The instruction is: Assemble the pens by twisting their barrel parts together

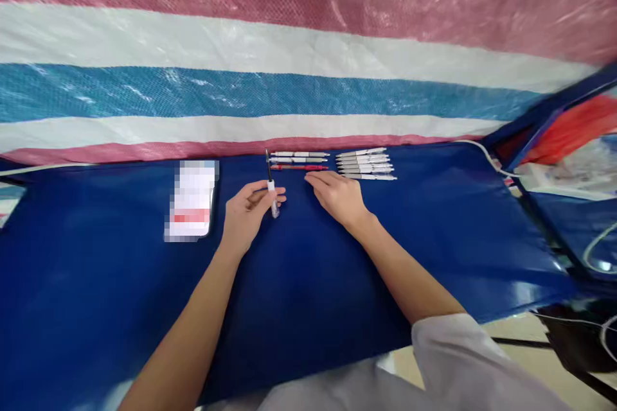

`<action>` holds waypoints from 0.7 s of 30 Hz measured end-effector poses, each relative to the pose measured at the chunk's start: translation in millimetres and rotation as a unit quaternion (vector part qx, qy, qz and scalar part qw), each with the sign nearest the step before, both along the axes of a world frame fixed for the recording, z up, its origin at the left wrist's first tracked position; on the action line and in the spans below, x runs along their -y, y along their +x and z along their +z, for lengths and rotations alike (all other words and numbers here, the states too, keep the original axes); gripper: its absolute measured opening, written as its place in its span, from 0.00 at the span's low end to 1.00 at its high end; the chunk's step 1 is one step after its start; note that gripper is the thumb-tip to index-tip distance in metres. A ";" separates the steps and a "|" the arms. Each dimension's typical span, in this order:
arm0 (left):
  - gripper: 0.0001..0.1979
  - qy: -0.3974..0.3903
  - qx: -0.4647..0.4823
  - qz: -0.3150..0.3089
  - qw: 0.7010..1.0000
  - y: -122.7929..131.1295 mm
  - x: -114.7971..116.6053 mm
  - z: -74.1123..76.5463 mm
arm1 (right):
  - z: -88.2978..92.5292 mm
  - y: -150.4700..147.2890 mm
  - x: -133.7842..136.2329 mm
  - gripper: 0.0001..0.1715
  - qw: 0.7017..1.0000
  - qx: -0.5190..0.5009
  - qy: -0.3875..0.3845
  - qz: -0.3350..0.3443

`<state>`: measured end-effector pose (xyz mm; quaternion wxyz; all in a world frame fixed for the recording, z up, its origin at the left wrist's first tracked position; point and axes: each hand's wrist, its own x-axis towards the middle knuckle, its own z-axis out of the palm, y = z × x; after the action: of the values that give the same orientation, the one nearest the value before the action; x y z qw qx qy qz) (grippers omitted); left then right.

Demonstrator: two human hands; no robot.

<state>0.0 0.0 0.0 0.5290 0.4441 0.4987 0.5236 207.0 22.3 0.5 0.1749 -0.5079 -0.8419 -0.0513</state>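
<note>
My left hand (245,209) pinches a half pen (271,186) upright: a white and clear barrel with a thin dark refill sticking out of its top. My right hand (340,198) rests palm down on the blue table, fingers pressed together. Its fingertips lie just below a red pen (299,167); whatever is under them is hidden. Above the red pen lie two white-and-grey pens (299,157), side by side. Beyond my right hand, several white pens (366,160) form a stacked row, the nearest one close to my knuckles.
A phone with a blurred screen (190,201) lies left of my left hand. The blue tabletop (299,295) ends at a striped plastic sheet (289,93) behind the pens. White cables (482,146) run along the right side, near a red bag (583,131).
</note>
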 end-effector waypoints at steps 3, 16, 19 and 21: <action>0.17 0.000 -0.010 -0.006 1.000 -1.6 0.3 -1.7 | 2.1 -1.7 -2.4 0.19 0.999 0.005 -0.018 -0.031; 0.18 0.007 -0.011 -0.017 1.000 -0.9 0.7 1.1 | 28.6 -9.5 -2.9 0.22 0.988 0.114 -0.106 -0.005; 0.18 0.016 -0.006 -0.021 1.000 -1.5 0.8 -0.6 | 32.2 -13.9 -1.5 0.23 0.988 0.114 -0.108 -0.001; 0.18 0.019 -0.004 -0.024 1.000 -1.8 1.0 -1.3 | 34.2 -16.0 -0.9 0.23 0.990 0.097 -0.104 -0.013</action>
<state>-1.8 -1.0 -1.3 0.5310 0.4684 0.4799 0.5180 191.0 23.2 34.7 0.0376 -0.5265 -0.8492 -0.0144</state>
